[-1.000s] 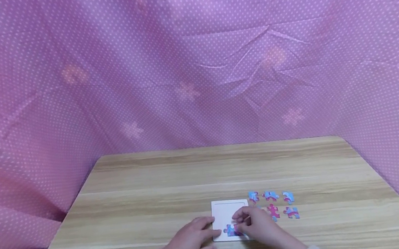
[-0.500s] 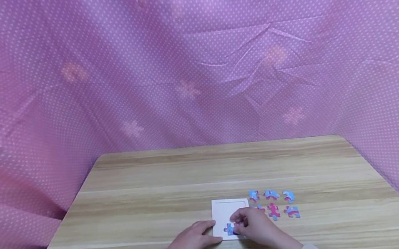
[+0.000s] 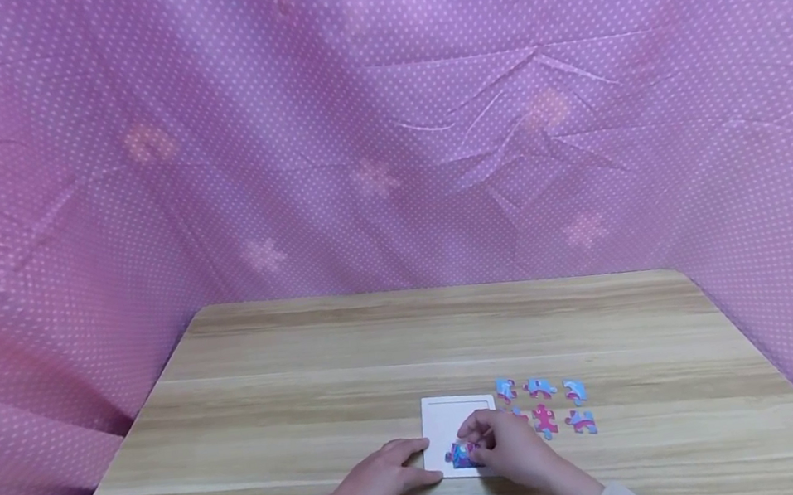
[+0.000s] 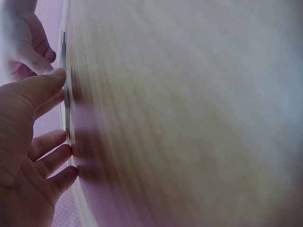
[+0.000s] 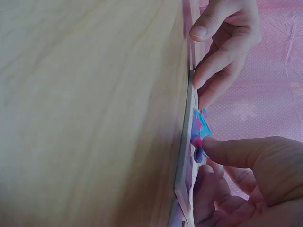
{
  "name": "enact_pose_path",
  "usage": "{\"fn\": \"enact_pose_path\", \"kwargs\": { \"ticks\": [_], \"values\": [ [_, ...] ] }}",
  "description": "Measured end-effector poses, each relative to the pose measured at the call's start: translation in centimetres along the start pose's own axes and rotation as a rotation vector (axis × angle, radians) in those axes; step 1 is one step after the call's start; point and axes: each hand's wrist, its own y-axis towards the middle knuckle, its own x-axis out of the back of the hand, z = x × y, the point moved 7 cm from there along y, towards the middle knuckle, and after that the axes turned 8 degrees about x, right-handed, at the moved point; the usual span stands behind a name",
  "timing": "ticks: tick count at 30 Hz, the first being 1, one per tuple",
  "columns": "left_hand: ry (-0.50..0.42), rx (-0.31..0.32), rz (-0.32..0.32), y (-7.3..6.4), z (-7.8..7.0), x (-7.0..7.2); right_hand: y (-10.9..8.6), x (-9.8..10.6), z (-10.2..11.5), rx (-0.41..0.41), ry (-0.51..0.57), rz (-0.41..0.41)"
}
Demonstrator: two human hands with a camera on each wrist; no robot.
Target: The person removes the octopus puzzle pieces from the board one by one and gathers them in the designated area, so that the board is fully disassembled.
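A pale square puzzle board (image 3: pixel 440 421) lies on the table, with a thin line marking its inner border. My right hand (image 3: pixel 517 449) pinches a blue and purple puzzle piece (image 3: pixel 461 455) over the lower part of that board. In the right wrist view the puzzle piece (image 5: pixel 201 128) stands tilted against the board (image 5: pixel 184 137), the thumb on its near side. Lower along the board there, a purple-pink patch (image 5: pixel 188 172) shows, partly hidden by my hand. My left hand (image 3: pixel 379 488) rests with spread fingers, its fingertips at the board's left edge.
Several pink and blue puzzle pieces (image 3: pixel 544 419) lie in two rows just right of the board, one partly behind my right hand. The wooden table (image 3: pixel 293 378) stretches out to a pink dotted curtain (image 3: pixel 364 118) hanging around its back and sides.
The puzzle piece in my right hand has turned slightly over the board and shows more purple. My left hand has slid only a little and stays at the board's edge.
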Motion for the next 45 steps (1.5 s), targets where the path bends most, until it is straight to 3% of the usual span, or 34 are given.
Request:
{"fn": "enact_pose_path", "kwargs": {
  "ticks": [9,19,33,37,45],
  "values": [
    [-0.014,0.012,0.013,0.0,-0.1,0.0,-0.1,0.2,-0.2,-0.023,0.026,0.029],
    [-0.015,0.038,0.046,0.0,-0.2,-0.2,-0.3,0.6,0.0,0.005,0.052,0.048],
    [-0.028,0.065,0.072,-0.1,0.1,-0.2,-1.5,5.2,-1.8,0.024,0.200,0.009],
    [-0.028,0.074,0.085,0.0,0.2,-0.3,-2.2,6.4,-2.3,0.023,0.143,-0.007],
    [-0.038,0.084,0.096,-0.2,0.1,-0.6,-3.7,7.7,-3.5,-0.018,0.147,0.014]
  ]
}}
